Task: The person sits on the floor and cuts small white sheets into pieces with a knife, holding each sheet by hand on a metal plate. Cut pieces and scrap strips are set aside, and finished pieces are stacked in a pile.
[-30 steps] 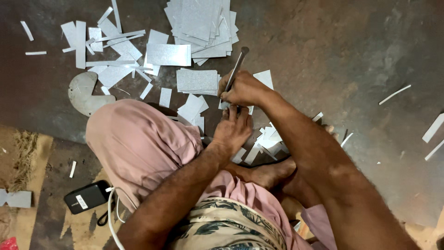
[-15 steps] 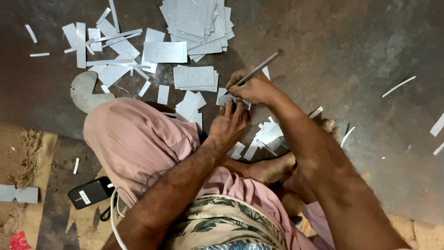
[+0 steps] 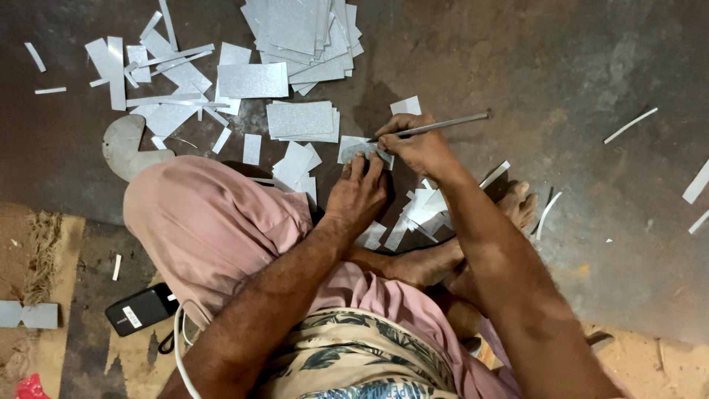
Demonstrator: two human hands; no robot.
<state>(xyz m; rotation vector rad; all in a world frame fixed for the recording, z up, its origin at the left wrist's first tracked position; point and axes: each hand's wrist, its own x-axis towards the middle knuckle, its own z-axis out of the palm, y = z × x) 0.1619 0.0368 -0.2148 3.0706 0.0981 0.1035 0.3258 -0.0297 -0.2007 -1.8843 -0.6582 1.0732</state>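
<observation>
grey offcuts [image 3: 299,118] ring both hands; raised knee [image 3: 199,214] perhaps hides some.

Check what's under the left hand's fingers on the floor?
The left hand presses its fingers on a small grey rectangular metal sheet piece, lying on the dark floor. The right hand holds a thin metal rod at it. The sheet's covered part is hidden.

A person sits on a dark floor [image 3: 591,81]. The left hand [image 3: 358,193] presses a small grey sheet-metal piece [image 3: 356,148] flat, while the right hand [image 3: 417,146] grips a thin grey metal rod [image 3: 443,124], its tip on the piece. Grey rectangular offcuts [image 3: 299,118] lie scattered ahead (some stacked); a black power bank [image 3: 140,309] sits by the knee.
</observation>
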